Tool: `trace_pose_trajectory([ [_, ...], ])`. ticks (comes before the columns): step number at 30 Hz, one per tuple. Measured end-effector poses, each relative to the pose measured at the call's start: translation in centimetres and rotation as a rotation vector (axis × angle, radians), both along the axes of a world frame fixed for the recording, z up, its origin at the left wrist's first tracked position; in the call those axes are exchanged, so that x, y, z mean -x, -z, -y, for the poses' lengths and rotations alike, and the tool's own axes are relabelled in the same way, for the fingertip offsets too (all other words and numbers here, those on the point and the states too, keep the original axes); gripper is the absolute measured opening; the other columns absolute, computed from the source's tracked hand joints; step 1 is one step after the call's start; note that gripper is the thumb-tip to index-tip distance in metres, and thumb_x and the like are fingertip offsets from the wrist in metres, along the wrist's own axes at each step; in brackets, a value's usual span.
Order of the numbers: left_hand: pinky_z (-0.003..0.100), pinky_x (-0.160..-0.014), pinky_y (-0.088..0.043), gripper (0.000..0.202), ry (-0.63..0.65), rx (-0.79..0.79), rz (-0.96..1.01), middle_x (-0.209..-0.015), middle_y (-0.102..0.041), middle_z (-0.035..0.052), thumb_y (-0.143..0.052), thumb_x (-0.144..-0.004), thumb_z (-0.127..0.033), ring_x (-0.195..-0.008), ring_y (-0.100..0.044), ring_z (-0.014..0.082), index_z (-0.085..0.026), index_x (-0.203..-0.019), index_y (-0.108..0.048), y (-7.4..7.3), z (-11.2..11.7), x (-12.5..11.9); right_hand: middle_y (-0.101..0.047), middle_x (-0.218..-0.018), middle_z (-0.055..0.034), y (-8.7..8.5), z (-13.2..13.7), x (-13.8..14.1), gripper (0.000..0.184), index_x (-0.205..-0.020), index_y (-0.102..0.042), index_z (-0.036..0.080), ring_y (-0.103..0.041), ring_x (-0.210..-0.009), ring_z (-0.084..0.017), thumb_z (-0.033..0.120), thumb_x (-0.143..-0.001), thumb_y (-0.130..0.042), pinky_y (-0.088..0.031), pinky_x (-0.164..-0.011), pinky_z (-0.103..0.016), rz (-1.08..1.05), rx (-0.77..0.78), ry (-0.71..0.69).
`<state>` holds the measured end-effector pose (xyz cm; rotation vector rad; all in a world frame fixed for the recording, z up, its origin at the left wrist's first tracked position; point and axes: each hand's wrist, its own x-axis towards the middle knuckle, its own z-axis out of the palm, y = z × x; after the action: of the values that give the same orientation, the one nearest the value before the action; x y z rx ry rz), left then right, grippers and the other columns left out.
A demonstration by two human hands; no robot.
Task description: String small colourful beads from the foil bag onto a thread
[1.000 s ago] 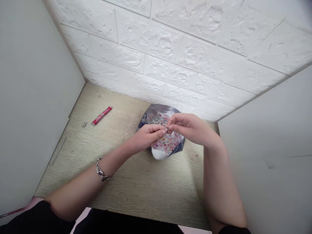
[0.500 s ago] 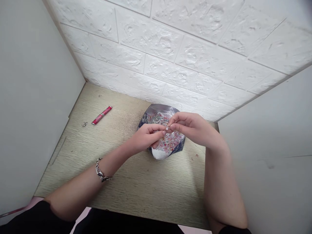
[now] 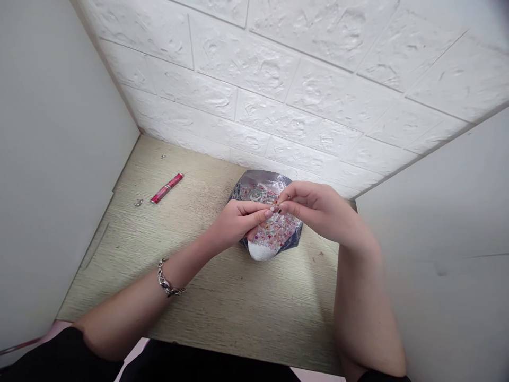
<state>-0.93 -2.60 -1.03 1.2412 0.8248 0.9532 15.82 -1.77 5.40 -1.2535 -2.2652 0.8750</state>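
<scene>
My left hand (image 3: 236, 225) is closed in a pinch, with a small white bead (image 3: 272, 209) at its thumb and fingertip. Facing it from the right, my right hand (image 3: 312, 204) is also pinched, its fingertips just beside the bead. A tiny dark spot shows at its thumb tip; what it grips is too small to name. Both hands are above an open silver-lined bag (image 3: 264, 178) with dark blue sides. Mixed pink, white and coloured beads (image 3: 276, 233) fill the bag, partly hidden by my hands.
A red tube-like stick (image 3: 167, 188) lies on the wooden tabletop (image 3: 222, 302) at left. Small silvery pieces (image 3: 138, 202) lie near it. A white brick-patterned wall (image 3: 254, 111) rises behind, with pale panels (image 3: 441, 239) on both sides.
My right hand has shifted slightly to the right, so its fingertips are a little farther from the left ones. The dark spot at its thumb now shows. My left hand has barely moved.
</scene>
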Motion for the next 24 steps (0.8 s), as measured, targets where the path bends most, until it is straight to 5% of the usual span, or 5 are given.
trace_pose_trajectory([
  [24,0.017,-0.036,-0.027,0.029,0.009,-0.002,0.055,-0.037,-0.039,-0.0077,-0.059,-0.068,-0.027,-0.035,-0.034,0.0022,-0.009,-0.089,-0.066,0.56,-0.17,-0.11,-0.057,-0.072,0.0004,-0.46,0.48,0.33,0.011,-0.075,-0.056,0.019,-0.049,-0.066,-0.01,0.026,-0.078,-0.048,-0.036,-0.059,-0.023,0.068,-0.132,-0.013],
])
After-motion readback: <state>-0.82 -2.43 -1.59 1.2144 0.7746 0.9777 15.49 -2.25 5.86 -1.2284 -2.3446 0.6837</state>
